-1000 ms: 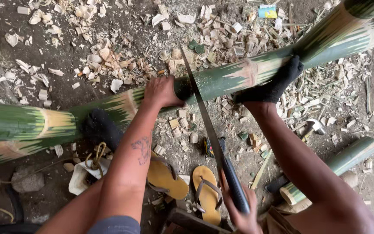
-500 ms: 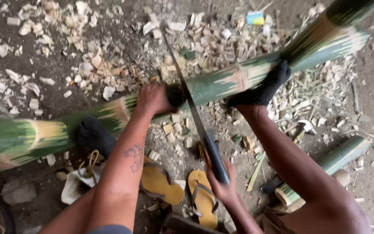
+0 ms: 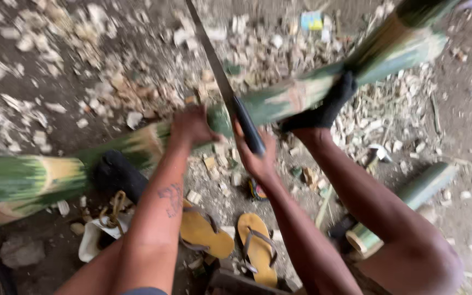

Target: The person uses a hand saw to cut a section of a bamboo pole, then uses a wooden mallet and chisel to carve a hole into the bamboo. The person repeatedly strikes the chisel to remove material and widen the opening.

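Observation:
A long green bamboo pole (image 3: 28,180) lies slanted across the dirt from lower left to upper right. My left hand (image 3: 192,127) presses on top of it near the middle. My right hand (image 3: 258,155) grips the dark handle of a long knife (image 3: 214,60), just in front of the pole. The blade reaches up and away over the pole, blurred by motion. My foot in a black sock (image 3: 323,109) rests on the pole to the right of the knife. The other black-socked foot (image 3: 117,173) sits against the pole on the left.
Pale bamboo chips (image 3: 137,82) litter the ground beyond the pole. Two yellow sandals (image 3: 258,248) lie between my legs. A short cut bamboo piece (image 3: 411,199) lies at the right, and a white cloth with rope (image 3: 91,240) at the lower left.
My right hand has risen from low near my lap to the pole, carrying the knife forward so the blade reaches further over it. My left hand stays on the pole.

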